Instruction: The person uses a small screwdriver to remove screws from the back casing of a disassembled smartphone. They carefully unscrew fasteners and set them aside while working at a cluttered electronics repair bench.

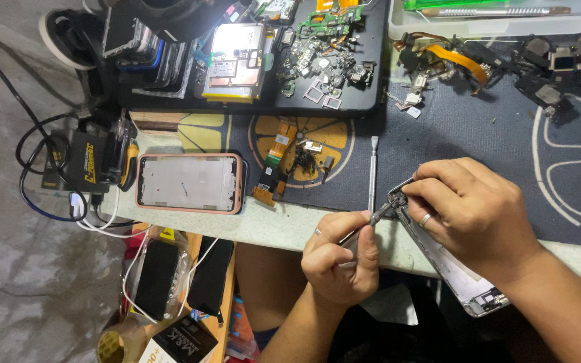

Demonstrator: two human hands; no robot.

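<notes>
My right hand [475, 212] grips the top end of an opened phone body [462, 275], which slants down off the bench's front edge. My left hand [337, 259] holds thin metal tweezers [370, 220], their tips touching the inside of the phone's upper corner [396, 200]. Both hands wear a ring. My right fingers cover most of the phone's top part.
A metal spudger [372, 171] lies on the dark work mat [479, 134]. A pink-edged phone frame [189, 183] rests to the left, beside flex cables [274, 168]. A black tray [364, 104] holds small parts and boards. Chargers and cables [79, 168] crowd the left edge.
</notes>
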